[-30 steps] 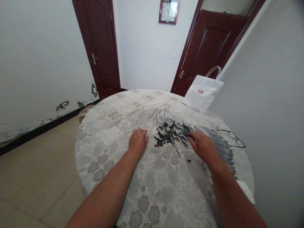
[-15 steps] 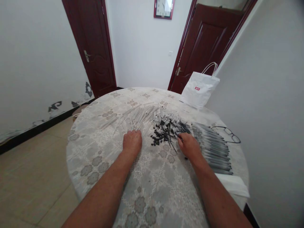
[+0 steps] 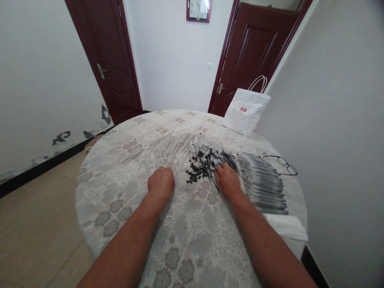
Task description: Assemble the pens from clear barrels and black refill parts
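Note:
A round table (image 3: pixel 192 240) with a lace floral cloth carries pen parts. Clear pen barrels (image 3: pixel 171 148) lie fanned out at the middle left. A heap of black refills and small black caps (image 3: pixel 207 162) sits in the centre. Finished dark pens (image 3: pixel 264 184) lie in a row on the right. My left hand (image 3: pixel 161 182) rests at the near edge of the clear barrels, fingers curled under. My right hand (image 3: pixel 227 181) reaches into the black heap, fingers bent down among the refills. What either hand grips is hidden.
A white paper bag (image 3: pixel 246 110) stands at the table's far right edge. Black-framed glasses (image 3: pixel 282 164) lie beside the pen row. A white folded sheet (image 3: pixel 288 228) sits at the near right rim. Two dark red doors and a wall clock are behind.
My right hand has moved left from the finished pen row into the black heap. My left hand has curled more and stays at the barrels. The view has shifted a little.

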Tool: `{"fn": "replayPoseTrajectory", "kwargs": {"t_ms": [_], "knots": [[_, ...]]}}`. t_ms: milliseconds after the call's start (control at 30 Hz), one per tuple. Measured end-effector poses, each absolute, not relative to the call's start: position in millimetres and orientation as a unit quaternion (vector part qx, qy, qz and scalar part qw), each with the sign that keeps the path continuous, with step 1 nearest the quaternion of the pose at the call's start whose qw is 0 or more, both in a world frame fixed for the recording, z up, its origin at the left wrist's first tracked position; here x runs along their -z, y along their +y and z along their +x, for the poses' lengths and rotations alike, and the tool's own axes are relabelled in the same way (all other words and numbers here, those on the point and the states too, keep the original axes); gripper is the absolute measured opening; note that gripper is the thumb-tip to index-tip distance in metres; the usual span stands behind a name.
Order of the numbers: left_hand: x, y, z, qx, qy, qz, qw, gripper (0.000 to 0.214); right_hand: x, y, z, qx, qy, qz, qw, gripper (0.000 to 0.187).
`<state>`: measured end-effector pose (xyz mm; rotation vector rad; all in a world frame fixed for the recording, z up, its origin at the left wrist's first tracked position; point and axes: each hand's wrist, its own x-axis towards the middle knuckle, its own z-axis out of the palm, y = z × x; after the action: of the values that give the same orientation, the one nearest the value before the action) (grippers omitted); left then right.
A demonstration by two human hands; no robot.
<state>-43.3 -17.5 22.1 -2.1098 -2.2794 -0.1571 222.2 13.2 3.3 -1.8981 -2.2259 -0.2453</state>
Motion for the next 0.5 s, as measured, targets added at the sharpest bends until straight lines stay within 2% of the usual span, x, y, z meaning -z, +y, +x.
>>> {"fn": "replayPoseTrajectory", "kwargs": {"t_ms": [267,400,500], "knots": [[-18,-11,-53,0.149,-0.751,-0.642,0.040,0.026,3,18,218,0.094,-0.745,-0.656,0.081,0.025],[-14,-6,-57,0.260,-0.716,-0.647,0.039,0.030,3,18,221,0.089,-0.749,-0.649,0.096,0.026],[-15,-3,-57,0.368,-0.659,-0.656,-0.013,0.032,4,19,224,0.083,-0.749,-0.644,0.135,0.026]]}}
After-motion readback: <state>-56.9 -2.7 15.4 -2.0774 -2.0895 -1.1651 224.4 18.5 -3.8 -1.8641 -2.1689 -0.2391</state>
